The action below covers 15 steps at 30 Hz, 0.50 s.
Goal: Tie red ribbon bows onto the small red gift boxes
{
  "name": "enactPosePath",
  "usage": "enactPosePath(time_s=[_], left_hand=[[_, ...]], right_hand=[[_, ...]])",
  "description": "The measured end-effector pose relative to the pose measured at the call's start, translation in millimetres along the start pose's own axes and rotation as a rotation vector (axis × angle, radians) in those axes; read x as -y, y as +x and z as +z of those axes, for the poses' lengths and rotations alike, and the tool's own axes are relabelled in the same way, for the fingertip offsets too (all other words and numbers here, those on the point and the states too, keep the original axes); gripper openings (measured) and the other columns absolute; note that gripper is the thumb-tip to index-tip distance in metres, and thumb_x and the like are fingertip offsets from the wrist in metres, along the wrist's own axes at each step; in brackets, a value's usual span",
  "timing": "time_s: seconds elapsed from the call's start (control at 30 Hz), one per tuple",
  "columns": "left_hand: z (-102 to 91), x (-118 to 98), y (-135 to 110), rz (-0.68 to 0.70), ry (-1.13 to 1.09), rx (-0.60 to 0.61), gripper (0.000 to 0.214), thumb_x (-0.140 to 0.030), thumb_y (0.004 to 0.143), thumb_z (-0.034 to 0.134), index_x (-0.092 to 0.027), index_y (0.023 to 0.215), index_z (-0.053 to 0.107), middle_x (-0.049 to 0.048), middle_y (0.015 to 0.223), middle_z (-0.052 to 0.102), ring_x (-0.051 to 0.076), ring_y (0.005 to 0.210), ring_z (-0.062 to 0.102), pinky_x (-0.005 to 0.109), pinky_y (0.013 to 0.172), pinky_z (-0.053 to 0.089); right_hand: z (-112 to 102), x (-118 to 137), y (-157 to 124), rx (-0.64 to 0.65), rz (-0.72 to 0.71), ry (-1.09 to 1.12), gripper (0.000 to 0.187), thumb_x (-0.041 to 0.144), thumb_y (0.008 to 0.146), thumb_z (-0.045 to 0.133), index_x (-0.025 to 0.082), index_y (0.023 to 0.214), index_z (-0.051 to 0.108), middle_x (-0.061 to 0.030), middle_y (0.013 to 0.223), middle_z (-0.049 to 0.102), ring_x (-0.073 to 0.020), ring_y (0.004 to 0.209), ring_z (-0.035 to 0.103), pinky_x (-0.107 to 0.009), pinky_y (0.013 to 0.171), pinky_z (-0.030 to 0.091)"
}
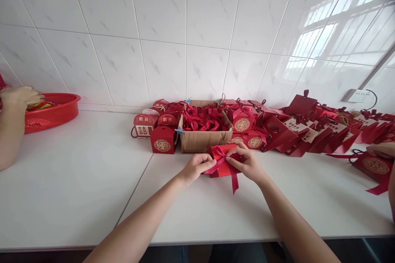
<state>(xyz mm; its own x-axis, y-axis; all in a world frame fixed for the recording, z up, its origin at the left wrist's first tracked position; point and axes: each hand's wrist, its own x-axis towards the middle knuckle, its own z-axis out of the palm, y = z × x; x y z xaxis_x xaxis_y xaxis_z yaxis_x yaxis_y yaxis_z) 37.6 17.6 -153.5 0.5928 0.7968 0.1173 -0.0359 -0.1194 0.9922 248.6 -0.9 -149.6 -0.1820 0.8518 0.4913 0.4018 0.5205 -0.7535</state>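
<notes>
In front of me a red gift box [222, 170] rests on the white table, with a dark-red ribbon [235, 181] tied in a bow on it. My left hand [197, 167] pinches a loop of the bow at the left. The fingers of my right hand [245, 162] are closed on the ribbon near the knot, at the box's right side. One ribbon tail hangs down over the front of the box. Just behind stands an open cardboard box [197, 141] full of loose red ribbons [205, 118].
Several red gift boxes [163, 139] stand left of the cardboard box; many more [284, 135] line the wall at right. A co-worker's hand [21, 96] reaches into a red basket [55, 119]. Another person's hand [382, 149] touches a beribboned box [370, 166]. A socket [358, 95] is on the wall.
</notes>
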Motion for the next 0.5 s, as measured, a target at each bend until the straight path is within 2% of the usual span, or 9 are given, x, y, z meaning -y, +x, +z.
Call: enactPosePath(time_s=[0.27,0.5], left_hand=[[0.2,0.3,-0.2,0.004,-0.018,-0.006,0.035,-0.044,0.074,0.063,-0.015,0.061,0.05,-0.0038,0.058,0.038,0.009,0.056,0.031,0.024,0.054,0.021],[0.6,-0.9,0.0,-0.01,-0.015,-0.022,0.036,-0.046,0.072,0.063,-0.015,0.06,0.049,-0.0037,0.057,0.039,0.009,0.055,0.032,0.024,0.054,0.022]], right_hand=[[-0.1,-0.3,0.1,-0.003,-0.007,0.004,0.011,0.034,0.08,0.063,0.023,0.078,0.066,-0.0081,0.116,0.052,-0.0256,0.121,0.043,-0.038,0.097,0.038],[0.2,-1.2,0.0,-0.004,-0.009,0.007,0.011,0.033,0.08,0.064,0.022,0.078,0.065,-0.0085,0.117,0.051,-0.025,0.12,0.044,-0.038,0.095,0.039]])
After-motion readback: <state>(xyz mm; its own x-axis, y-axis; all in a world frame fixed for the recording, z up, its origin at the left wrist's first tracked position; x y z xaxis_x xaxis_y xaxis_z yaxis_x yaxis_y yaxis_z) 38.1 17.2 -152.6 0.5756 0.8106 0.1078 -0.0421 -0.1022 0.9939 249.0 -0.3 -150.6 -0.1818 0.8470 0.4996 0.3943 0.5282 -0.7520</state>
